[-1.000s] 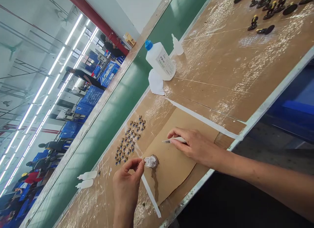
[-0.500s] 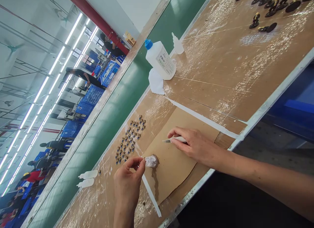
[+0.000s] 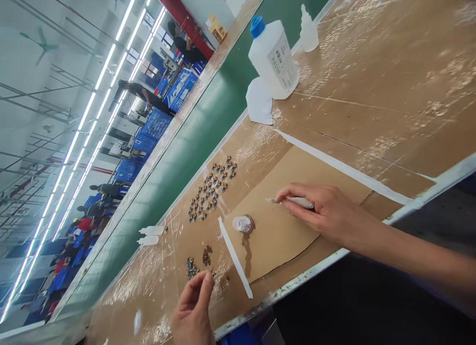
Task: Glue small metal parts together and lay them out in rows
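My right hand (image 3: 323, 211) rests on a loose cardboard sheet (image 3: 275, 236) and grips a slim white-handled tool (image 3: 295, 201) with a metal tip pointing left. My left hand (image 3: 193, 310) is low at the front edge, thumb and forefinger pinched together beside a small pile of tiny blue and gold parts (image 3: 191, 268); whether they hold one is hidden. A second small dark pile (image 3: 207, 256) lies just beyond. A small round cap with whitish glue (image 3: 243, 224) sits on the sheet between my hands. Rows of several tiny blue-gold parts (image 3: 211, 189) stand farther back.
A white bottle with a blue cap (image 3: 273, 55) stands at the back beside a small dropper bottle (image 3: 308, 23) and white paper (image 3: 259, 104). Two small dropper bottles (image 3: 150, 235) lie at the left. White tape strips (image 3: 345, 169) cross the bench. A green belt (image 3: 186, 151) runs behind; people work beyond.
My left hand drew back from the glue cap toward the front edge, to the small piles of parts. The view swung down and left. My right hand kept its grip on the tool.
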Available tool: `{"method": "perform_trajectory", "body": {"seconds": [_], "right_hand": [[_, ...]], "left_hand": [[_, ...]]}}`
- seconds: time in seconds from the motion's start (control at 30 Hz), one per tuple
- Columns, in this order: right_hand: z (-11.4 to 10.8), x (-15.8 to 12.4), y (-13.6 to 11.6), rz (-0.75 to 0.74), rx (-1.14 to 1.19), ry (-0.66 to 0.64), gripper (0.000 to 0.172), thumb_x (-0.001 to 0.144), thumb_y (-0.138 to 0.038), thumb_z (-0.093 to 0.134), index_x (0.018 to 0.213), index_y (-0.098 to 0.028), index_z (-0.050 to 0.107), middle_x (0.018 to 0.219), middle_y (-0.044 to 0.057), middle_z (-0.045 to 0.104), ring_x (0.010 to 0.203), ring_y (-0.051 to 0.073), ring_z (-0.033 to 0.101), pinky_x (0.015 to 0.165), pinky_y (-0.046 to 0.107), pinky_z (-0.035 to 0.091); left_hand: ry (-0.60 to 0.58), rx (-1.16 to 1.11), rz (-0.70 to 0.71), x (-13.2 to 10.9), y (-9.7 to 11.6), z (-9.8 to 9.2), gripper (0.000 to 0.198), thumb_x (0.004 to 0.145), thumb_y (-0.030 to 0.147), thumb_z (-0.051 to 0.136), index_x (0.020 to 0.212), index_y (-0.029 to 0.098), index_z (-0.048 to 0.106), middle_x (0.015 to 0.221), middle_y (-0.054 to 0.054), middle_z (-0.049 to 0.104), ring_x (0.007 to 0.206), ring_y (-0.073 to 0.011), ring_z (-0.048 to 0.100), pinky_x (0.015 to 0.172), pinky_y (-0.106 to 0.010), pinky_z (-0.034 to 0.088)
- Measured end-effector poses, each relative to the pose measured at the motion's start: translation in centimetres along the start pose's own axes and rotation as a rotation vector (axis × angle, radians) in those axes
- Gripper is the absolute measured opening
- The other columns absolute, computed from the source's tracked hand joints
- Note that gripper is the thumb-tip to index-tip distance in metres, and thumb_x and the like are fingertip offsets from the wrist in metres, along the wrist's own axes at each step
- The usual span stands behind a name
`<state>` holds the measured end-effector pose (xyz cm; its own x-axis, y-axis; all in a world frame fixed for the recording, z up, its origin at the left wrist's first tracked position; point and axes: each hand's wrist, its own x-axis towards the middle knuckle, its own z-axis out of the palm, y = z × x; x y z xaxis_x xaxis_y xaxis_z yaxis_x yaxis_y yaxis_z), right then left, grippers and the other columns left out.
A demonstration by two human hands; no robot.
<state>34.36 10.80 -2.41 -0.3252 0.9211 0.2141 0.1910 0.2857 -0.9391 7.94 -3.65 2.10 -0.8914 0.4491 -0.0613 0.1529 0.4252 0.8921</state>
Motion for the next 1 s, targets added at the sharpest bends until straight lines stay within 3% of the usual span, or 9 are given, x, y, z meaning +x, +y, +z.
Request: {"method": "perform_trajectory", "body": {"seconds": [0.1, 0.23, 0.37, 0.77, 1.0], "right_hand": [[0.4, -0.2, 0.3, -0.042, -0.022, 0.010, 0.019, 0.090, -0.031, 0.046, 0.093, -0.024, 0.064, 0.090, -0.002, 0.071, 0.076, 0.014, 0.065, 0.062, 0.023, 0.045], [0.7, -0.4, 0.8, -0.085, -0.076, 0.054, 0.021, 0.089, -0.031, 0.048, 0.099, -0.025, 0.066, 0.096, -0.002, 0.071, 0.083, 0.015, 0.066, 0.068, 0.024, 0.048], [0.8, -0.5, 1.1, -0.102, -0.108, 0.071, 0.022, 0.089, -0.032, 0.049, 0.101, -0.025, 0.066, 0.096, -0.003, 0.072, 0.083, 0.015, 0.067, 0.073, 0.025, 0.049], [0.2, -0.4, 0.5, -0.093, -0.161, 0.041, 0.022, 0.089, -0.030, 0.048, 0.101, -0.024, 0.066, 0.096, -0.002, 0.072, 0.084, 0.014, 0.067, 0.069, 0.024, 0.049], [0.5, -0.4, 0.8, -0.116, -0.131, 0.058, 0.021, 0.089, -0.029, 0.048, 0.100, -0.024, 0.066, 0.094, -0.002, 0.072, 0.078, 0.013, 0.067, 0.069, 0.023, 0.049]], "left_hand": [[0.048, -0.022, -0.014, -0.9, -2.6, -0.5, 0.039, 0.040, 0.039, 0.088, 0.069, 0.018, 0.072, 0.061, 0.002, 0.068, 0.057, -0.0068, 0.059, 0.058, -0.013, 0.048], [0.107, -0.027, -0.001, -2.1, -4.0, 0.0, 0.035, 0.044, 0.037, 0.087, 0.069, 0.018, 0.072, 0.063, 0.003, 0.070, 0.060, -0.0070, 0.061, 0.061, -0.013, 0.048], [0.079, 0.036, -0.003, -2.4, -4.2, 0.4, 0.033, 0.054, 0.041, 0.082, 0.075, 0.018, 0.073, 0.068, 0.001, 0.072, 0.066, -0.0088, 0.062, 0.066, -0.016, 0.048], [0.127, 0.186, -0.016, -2.9, -3.1, 0.9, 0.032, 0.053, 0.045, 0.080, 0.073, 0.021, 0.071, 0.068, 0.003, 0.070, 0.070, -0.0109, 0.061, 0.069, -0.018, 0.046], [0.122, 0.268, 0.030, -2.5, -3.5, 0.6, 0.035, 0.057, 0.051, 0.076, 0.075, 0.021, 0.071, 0.071, 0.001, 0.069, 0.073, -0.0140, 0.059, 0.071, -0.024, 0.045]]}}
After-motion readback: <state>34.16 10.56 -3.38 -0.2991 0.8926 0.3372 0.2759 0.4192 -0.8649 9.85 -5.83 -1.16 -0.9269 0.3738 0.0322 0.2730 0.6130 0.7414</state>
